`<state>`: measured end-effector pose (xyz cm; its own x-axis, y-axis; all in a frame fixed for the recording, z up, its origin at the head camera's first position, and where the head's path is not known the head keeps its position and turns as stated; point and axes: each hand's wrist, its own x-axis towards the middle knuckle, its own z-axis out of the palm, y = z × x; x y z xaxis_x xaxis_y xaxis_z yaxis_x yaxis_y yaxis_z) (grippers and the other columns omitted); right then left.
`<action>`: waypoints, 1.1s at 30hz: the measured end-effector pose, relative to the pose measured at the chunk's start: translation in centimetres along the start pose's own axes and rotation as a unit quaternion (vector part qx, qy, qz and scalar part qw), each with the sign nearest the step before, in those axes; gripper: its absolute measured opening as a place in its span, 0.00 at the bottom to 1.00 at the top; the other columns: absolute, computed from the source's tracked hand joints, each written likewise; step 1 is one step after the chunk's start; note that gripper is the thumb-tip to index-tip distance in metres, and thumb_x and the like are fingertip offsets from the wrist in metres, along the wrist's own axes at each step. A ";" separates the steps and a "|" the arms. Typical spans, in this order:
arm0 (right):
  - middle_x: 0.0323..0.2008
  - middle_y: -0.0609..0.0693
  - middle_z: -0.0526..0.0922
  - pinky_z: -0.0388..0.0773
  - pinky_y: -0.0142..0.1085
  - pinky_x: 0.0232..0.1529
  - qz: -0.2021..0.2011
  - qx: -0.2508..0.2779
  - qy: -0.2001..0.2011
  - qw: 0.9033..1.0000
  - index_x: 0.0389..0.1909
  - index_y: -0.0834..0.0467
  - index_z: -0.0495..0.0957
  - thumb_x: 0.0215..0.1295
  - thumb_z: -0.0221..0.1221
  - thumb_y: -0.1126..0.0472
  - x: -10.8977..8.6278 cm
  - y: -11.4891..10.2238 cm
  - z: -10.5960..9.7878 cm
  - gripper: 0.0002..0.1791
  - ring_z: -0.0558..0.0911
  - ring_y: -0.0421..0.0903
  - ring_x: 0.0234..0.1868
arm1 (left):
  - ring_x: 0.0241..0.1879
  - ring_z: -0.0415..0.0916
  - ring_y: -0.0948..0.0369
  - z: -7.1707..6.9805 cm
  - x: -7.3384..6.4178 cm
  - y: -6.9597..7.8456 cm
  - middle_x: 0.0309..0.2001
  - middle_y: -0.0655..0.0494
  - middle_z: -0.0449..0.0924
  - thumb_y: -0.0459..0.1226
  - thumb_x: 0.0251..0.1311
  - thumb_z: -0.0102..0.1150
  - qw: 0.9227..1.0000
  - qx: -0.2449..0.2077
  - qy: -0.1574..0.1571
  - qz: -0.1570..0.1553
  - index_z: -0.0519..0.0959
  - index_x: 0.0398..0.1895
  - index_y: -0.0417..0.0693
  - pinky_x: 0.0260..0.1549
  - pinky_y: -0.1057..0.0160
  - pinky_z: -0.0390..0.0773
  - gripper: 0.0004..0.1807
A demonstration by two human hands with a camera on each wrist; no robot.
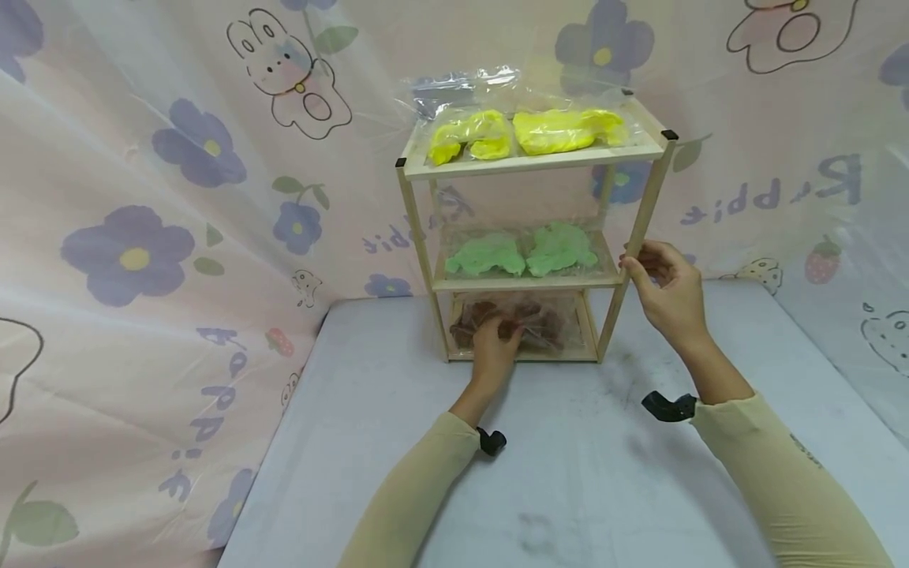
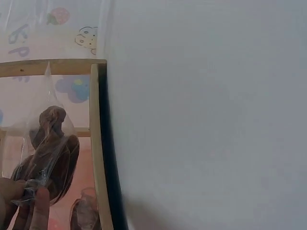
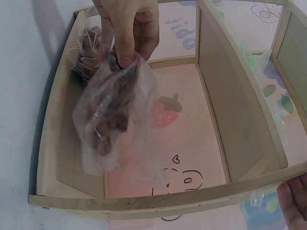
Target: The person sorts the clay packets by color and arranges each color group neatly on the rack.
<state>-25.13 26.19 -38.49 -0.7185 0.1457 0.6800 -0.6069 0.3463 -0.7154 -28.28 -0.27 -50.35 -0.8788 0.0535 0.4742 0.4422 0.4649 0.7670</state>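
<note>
A small three-tier wooden shelf (image 1: 529,163) stands on the table. At its bottom tier my left hand (image 1: 491,355) pinches a clear plastic bag of brown, lumpy material (image 3: 108,124) between thumb and fingers. In the right wrist view this bag hangs tilted above the bottom board, and a second brown bag (image 3: 88,50) lies beyond it. My right hand (image 1: 671,296) holds the shelf's right front post (image 1: 645,207), near the middle tier. Only some of its fingers (image 3: 290,206) show in the right wrist view.
Bagged yellow lumps (image 1: 568,131) lie on the top tier, and bagged green lumps (image 1: 561,248) on the middle one. A patterned curtain (image 1: 298,189) hangs behind and to the sides. The white tabletop (image 1: 568,465) spreads in front of the shelf.
</note>
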 end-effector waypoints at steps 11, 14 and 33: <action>0.45 0.39 0.88 0.80 0.20 0.52 -0.001 -0.001 0.002 1.000 0.59 0.74 0.80 0.74 0.64 0.75 -0.1 0.2 -0.1 0.16 0.85 0.34 0.45 | 0.59 0.82 0.48 1.0 0.1 -0.2 0.53 0.45 0.87 0.34 0.70 0.72 0.999 0.020 -0.028 -0.022 0.85 0.52 0.39 0.63 0.48 0.82 0.12; 0.45 0.40 0.88 0.80 0.20 0.52 0.000 0.001 0.002 1.000 0.59 0.74 0.80 0.74 0.64 0.75 -0.1 0.2 -0.1 0.16 0.85 0.35 0.45 | 0.56 0.84 0.47 1.4 0.0 -0.6 0.50 0.45 0.88 0.34 0.71 0.71 0.999 0.025 -0.034 -0.021 0.86 0.52 0.38 0.59 0.47 0.85 0.12; 0.45 0.39 0.87 0.80 0.20 0.53 -0.002 0.004 0.001 1.000 0.59 0.74 0.79 0.74 0.64 0.75 0.0 0.3 0.0 0.16 0.85 0.35 0.45 | 0.41 0.87 0.57 2.4 0.3 -0.1 0.41 0.49 0.90 0.30 0.68 0.72 0.995 0.053 -0.077 -0.045 0.88 0.49 0.41 0.38 0.64 0.86 0.09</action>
<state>-25.26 26.33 -38.69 -0.7148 0.1469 0.6837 -0.6128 0.3397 -0.7135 -29.05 1.80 -51.35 -0.9348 0.1385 0.3272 0.3461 0.5633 0.7503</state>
